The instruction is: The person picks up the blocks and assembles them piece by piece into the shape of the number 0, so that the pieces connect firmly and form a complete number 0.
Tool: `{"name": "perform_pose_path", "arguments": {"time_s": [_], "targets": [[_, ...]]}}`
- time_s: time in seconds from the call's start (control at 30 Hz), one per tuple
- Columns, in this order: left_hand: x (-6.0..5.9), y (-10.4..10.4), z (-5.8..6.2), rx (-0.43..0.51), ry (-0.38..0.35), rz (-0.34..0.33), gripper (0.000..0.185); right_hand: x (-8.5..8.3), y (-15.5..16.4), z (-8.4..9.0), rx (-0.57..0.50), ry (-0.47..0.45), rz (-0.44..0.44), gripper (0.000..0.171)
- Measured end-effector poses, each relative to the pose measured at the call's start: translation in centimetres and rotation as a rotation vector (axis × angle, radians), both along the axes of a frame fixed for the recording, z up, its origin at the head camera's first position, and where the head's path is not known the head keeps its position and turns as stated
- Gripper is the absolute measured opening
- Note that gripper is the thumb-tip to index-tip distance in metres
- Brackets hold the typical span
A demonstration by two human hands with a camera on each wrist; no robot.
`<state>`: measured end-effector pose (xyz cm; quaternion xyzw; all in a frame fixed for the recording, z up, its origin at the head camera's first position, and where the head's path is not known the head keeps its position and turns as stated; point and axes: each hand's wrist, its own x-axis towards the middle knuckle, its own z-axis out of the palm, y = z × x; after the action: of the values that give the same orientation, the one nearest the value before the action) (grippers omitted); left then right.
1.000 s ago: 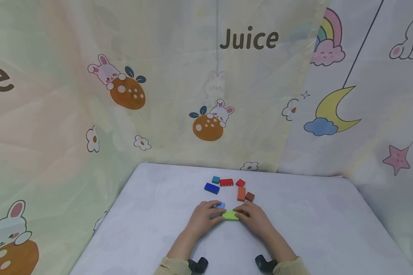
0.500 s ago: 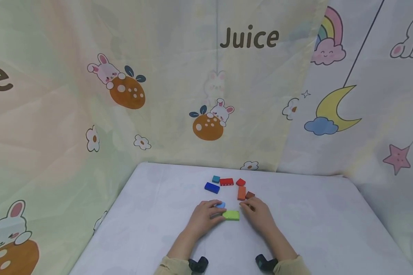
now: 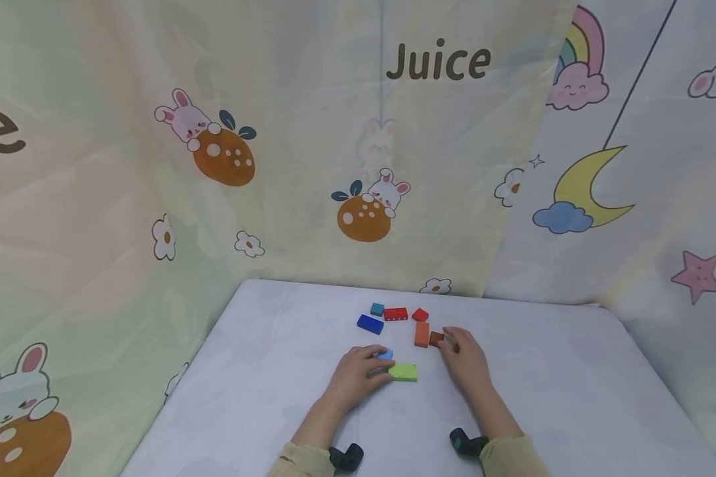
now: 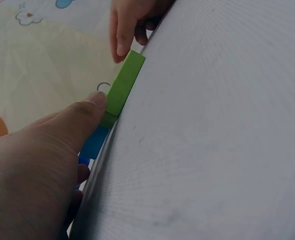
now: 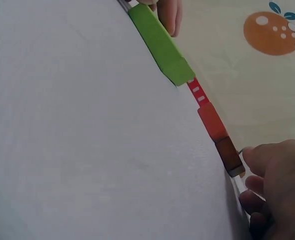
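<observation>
Beyond the green block (image 3: 403,372), the head view shows a five-sided red block (image 3: 420,315) hidden from both wrist views; smooth, flat and oblong, the green block lies on the white worktop (image 3: 244,424), long axis running left to right; the left hand (image 3: 353,376) pinches the block's left end; rightward and beyond, the right hand (image 3: 468,361) curls at a brown block (image 3: 436,338), its grip unclear.

Backdrop (image 3: 298,132), apparently cloth; white tabletop (image 3: 573,384)
</observation>
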<state>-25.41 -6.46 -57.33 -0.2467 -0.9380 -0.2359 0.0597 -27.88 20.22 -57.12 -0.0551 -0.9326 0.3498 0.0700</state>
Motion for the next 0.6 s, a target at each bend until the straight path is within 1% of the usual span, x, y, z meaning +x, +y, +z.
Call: {"name": "perform_pose_path", "arguments": {"time_s": [0.27,0.6], "targets": [[-0.07,-0.06,-0.11,0.003,0.003,-0.001,0.032,-0.62,0.14,0.11,0.020,-0.058,0.027,0.042],[0.07,0.04,0.05,0.008,-0.006,0.002,0.032,-0.44,0.21,0.15,0.027,-0.052,0.036,0.038]]}}
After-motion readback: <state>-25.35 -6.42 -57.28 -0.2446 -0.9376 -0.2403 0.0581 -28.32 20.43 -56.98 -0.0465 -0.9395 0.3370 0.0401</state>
